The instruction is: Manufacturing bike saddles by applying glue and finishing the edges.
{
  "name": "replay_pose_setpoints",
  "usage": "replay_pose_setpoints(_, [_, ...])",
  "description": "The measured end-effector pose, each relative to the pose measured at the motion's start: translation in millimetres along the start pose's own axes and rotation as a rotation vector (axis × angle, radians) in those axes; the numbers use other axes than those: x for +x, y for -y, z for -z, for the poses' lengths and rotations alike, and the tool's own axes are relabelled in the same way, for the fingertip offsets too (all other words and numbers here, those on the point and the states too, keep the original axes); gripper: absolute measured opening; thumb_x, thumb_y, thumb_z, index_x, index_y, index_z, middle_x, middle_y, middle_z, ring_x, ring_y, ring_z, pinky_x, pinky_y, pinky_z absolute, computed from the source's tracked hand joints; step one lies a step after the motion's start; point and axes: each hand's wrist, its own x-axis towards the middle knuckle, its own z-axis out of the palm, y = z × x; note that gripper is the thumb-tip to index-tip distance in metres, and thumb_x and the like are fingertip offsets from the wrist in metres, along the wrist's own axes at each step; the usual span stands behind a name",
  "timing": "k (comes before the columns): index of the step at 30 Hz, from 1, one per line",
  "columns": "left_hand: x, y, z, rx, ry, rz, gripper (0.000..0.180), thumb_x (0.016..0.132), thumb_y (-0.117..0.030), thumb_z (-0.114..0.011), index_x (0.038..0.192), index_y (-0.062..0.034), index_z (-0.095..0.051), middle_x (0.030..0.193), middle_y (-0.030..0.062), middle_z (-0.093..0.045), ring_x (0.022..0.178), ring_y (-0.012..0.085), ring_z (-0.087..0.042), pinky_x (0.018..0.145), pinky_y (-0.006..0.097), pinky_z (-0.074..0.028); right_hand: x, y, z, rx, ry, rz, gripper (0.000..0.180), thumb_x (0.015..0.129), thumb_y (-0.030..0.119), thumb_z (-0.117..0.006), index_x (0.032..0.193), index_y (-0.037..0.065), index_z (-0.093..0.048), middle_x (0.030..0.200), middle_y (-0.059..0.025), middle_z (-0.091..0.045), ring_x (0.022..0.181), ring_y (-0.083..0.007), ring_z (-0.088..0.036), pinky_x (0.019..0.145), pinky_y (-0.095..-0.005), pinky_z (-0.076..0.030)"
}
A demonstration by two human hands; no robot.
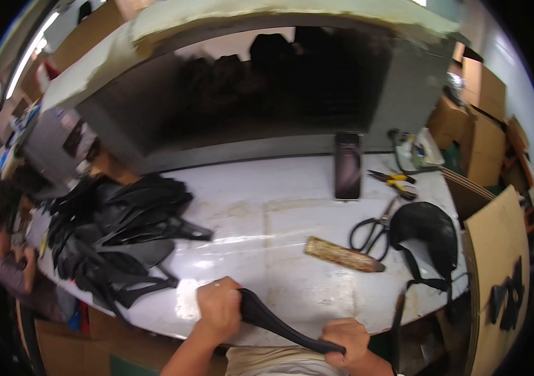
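Note:
A long, curved black strip (282, 324) stretches between my hands at the table's near edge; it looks soft, like leather or rubber. My left hand (219, 308) is closed in a fist round its upper left end. Lower down, my right hand (348, 339) grips the other end, with a short tip showing past the fingers. Left of my hands lies a heap of similar black pieces (116, 229). A worn brown, flat tool (342, 254) rests beyond the strip, beside black-handled scissors (372, 233).
A phone (348, 166) and yellow-handled pliers (398, 182) lie farther back on the white table (279, 219). At right are a curved black piece with straps (427, 235) and a cardboard sheet (499, 276). A grey hood (408, 94) spans the back; another person (19, 269) sits far left.

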Motion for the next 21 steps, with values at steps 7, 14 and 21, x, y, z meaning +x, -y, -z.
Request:
replay_pose_setpoints(7, [-45.5,45.9,31.4,-0.386,-0.245,0.312,0.03,0.1,-0.027,-0.053,0.1,0.0016,-0.062,0.103,0.0138,-0.063,0.097,0.0226,-0.061,0.087,0.033,-0.048,-28.1,-1.6,66.9,0.502,-1.302,-0.508,0.049,0.11,0.043,-0.041,0.089,0.004,-0.062,0.054,-0.0069,-0.059,0.038,-0.0196,-0.049,0.041,-0.0324,-0.042])
replay_pose_setpoints(14, [-42.5,12.2,33.0,-0.264,0.037,0.472,0.028,0.106,-0.018,-0.049,0.099,0.0041,-0.065,0.092,0.0083,-0.065,0.086,0.0174,-0.058,0.083,0.031,-0.048,-36.7,33.3,159.8,0.191,-1.936,0.049,0.043,0.109,0.035,-0.05,0.126,-0.002,-0.061,0.093,-0.0115,-0.07,0.074,-0.0215,-0.066,0.069,-0.0311,-0.052])
replay_pose_setpoints(21, [-57.6,12.9,43.4,-0.289,-0.054,0.535,0.018,0.104,-0.012,-0.055,0.1,0.003,-0.064,0.094,0.0076,-0.065,0.086,0.0156,-0.058,0.082,0.031,-0.048,0.4,53.7,72.9,-0.119,-0.482,0.151,0.01,0.091,-0.006,-0.064,0.099,-0.009,-0.069,0.087,-0.0204,-0.072,0.072,-0.0238,-0.072,0.065,-0.0361,-0.06])
